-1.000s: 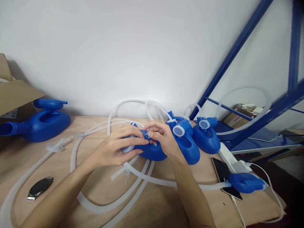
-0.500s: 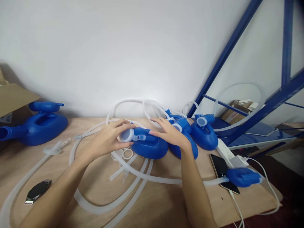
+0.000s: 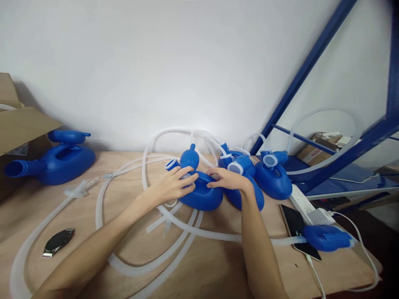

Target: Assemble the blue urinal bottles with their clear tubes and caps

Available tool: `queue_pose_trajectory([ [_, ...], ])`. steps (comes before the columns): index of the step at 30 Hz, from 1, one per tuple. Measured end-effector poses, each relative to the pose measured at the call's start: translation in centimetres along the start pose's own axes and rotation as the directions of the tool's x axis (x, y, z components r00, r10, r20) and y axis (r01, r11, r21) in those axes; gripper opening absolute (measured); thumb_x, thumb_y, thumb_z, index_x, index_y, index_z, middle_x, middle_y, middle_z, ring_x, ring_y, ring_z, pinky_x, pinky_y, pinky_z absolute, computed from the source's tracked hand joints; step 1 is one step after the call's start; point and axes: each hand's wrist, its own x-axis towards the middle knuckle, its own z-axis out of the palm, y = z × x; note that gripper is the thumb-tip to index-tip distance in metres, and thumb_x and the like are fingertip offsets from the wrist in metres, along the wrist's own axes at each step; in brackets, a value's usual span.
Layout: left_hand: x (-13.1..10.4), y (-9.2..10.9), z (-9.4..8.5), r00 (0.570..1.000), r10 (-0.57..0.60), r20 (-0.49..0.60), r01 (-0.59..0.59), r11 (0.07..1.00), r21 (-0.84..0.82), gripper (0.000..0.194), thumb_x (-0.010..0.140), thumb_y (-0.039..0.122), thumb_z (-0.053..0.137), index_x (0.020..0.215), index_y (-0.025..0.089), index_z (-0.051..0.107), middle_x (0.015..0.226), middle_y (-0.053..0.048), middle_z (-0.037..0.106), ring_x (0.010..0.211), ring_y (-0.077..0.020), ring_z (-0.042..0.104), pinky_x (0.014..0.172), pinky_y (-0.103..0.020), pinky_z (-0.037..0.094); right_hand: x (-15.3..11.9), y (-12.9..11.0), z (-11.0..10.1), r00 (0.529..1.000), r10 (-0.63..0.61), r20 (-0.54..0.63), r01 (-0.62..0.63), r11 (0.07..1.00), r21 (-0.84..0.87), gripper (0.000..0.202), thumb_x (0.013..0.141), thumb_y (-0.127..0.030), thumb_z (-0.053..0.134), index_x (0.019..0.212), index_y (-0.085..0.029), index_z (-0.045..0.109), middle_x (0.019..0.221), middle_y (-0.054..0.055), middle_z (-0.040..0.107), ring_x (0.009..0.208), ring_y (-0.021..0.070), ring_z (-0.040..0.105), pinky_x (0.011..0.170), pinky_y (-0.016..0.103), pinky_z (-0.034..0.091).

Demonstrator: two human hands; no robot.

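A blue plastic urinal bottle (image 3: pixel 202 202) with a loop handle lies on its base at the middle of the table. My left hand (image 3: pixel 170 185) is curled over its neck end, fingers round a pale part they mostly hide. My right hand (image 3: pixel 229 179) grips the handle side, thumb at the handle opening. Just behind my left fingers stands a small blue bulb-shaped piece (image 3: pixel 189 160) with its narrow spout up. Beside it is a blue mouth piece (image 3: pixel 171 164) with a white rim. Whether these join the bottle is hidden.
More blue urinal bottles stand close on the right (image 3: pixel 274 185) and far left (image 3: pixel 67 166). Clear tubing (image 3: pixel 134 270) loops across the table. A phone (image 3: pixel 296 228), power strip (image 3: pixel 301 199), wristwatch (image 3: pixel 59 241), cardboard box (image 3: pixel 28 124) and blue rack (image 3: pixel 305 66) are around.
My left hand has shifted right along the bottle, off the white-capped mouth it held. The bulb-shaped piece now stands upright behind it. My right hand has drawn back slightly, and the view has shifted.
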Motion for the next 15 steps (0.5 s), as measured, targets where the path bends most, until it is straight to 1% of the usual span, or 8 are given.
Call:
queue_pose_trajectory([
  [2, 0.0, 0.0, -0.7, 1.0, -0.014, 0.007, 0.014, 0.999, -0.043, 0.015, 0.097, 0.006, 0.061, 0.101, 0.017, 0.071, 0.128, -0.013, 0.07, 0.125, -0.0321, 0.061, 0.09, -0.045, 0.06, 0.1, 0.2, 0.0, 1.0, 0.011, -0.006, -0.011, 1.0, 0.015, 0.04, 0.085, -0.055, 0.074, 0.102, -0.019, 0.072, 0.101, 0.003, 0.07, 0.094, 0.0215, 0.061, 0.085, 0.033, 0.05],
  [5, 0.2, 0.4, -2.9, 0.994, -0.078, 0.071, 0.088, 0.984, -0.154, 0.016, 0.096, 0.006, 0.063, 0.106, 0.016, 0.07, 0.133, -0.014, 0.067, 0.135, -0.0357, 0.054, 0.102, -0.051, 0.057, 0.2, 0.3, 0.1, 1.0, 0.001, -0.004, -0.001, 0.999, 0.034, 0.041, 0.087, -0.056, 0.072, 0.103, -0.019, 0.071, 0.102, 0.003, 0.069, 0.097, 0.0218, 0.061, 0.088, 0.034, 0.049],
  [7, 0.4, 0.9, -3.9, 0.99, -0.075, 0.122, 0.1, 0.973, -0.21, 0.018, 0.096, 0.006, 0.064, 0.108, 0.017, 0.07, 0.134, -0.014, 0.066, 0.137, -0.0354, 0.053, 0.105, -0.05, 0.056, 0.3, 0.4, 0.1, 1.0, -0.003, -0.006, 0.003, 0.999, 0.032, 0.042, 0.086, -0.057, 0.072, 0.105, -0.019, 0.071, 0.103, 0.004, 0.069, 0.095, 0.0216, 0.061, 0.087, 0.034, 0.049],
  [8, 0.5, 1.1, -3.9, 0.989, -0.059, 0.136, 0.089, 0.971, -0.22, 0.017, 0.096, 0.006, 0.063, 0.107, 0.017, 0.07, 0.134, -0.014, 0.067, 0.136, -0.035, 0.054, 0.103, -0.049, 0.057, 0.3, 0.5, 0.1, 1.0, -0.001, -0.013, 0.001, 1.0, 0.023, 0.043, 0.086, -0.058, 0.072, 0.104, -0.019, 0.071, 0.103, 0.004, 0.069, 0.093, 0.0211, 0.06, 0.085, 0.034, 0.049],
  [10, 0.6, 1.3, -3.1, 0.989, -0.035, 0.144, 0.063, 0.979, -0.194, 0.015, 0.097, 0.006, 0.062, 0.103, 0.017, 0.07, 0.132, -0.014, 0.068, 0.132, -0.035, 0.059, 0.097, -0.048, 0.059, 0.2, 0.5, 0.1, 1.0, -0.006, -0.025, 0.006, 1.0, 0.001, 0.043, 0.085, -0.058, 0.073, 0.102, -0.019, 0.071, 0.103, 0.004, 0.069, 0.089, 0.0203, 0.059, 0.082, 0.034, 0.048],
  [12, 0.4, 1.2, -1.3, 0.993, -0.034, 0.117, 0.051, 0.989, -0.141, 0.015, 0.098, 0.006, 0.06, 0.102, 0.015, 0.071, 0.135, -0.015, 0.069, 0.132, -0.0369, 0.061, 0.092, -0.047, 0.061, 0.1, 0.6, 0.0, 0.999, -0.026, -0.021, 0.026, 1.0, -0.011, 0.041, 0.084, -0.056, 0.074, 0.1, -0.019, 0.071, 0.104, 0.005, 0.07, 0.087, 0.02, 0.059, 0.08, 0.034, 0.048],
  [13, 0.2, 1.0, -0.2, 0.994, -0.042, 0.103, 0.055, 0.991, -0.122, 0.017, 0.099, 0.006, 0.058, 0.107, 0.015, 0.071, 0.138, -0.016, 0.067, 0.135, -0.0377, 0.06, 0.093, -0.047, 0.061, 0.1, 0.6, -0.1, 0.999, -0.032, -0.016, 0.032, 0.999, -0.012, 0.04, 0.083, -0.055, 0.075, 0.101, -0.019, 0.072, 0.104, 0.005, 0.07, 0.088, 0.0203, 0.059, 0.081, 0.034, 0.048],
  [15, -0.1, 0.7, 1.7, 0.993, -0.078, 0.09, 0.089, 0.988, -0.123, 0.03, 0.1, 0.003, 0.055, 0.124, 0.017, 0.069, 0.147, -0.017, 0.062, 0.143, -0.0378, 0.053, 0.098, -0.048, 0.059, 0.0, 0.6, -0.2, 1.0, -0.017, -0.014, 0.017, 1.0, -0.015, 0.039, 0.082, -0.054, 0.076, 0.102, -0.02, 0.072, 0.103, 0.005, 0.071, 0.087, 0.0208, 0.06, 0.079, 0.034, 0.048],
])
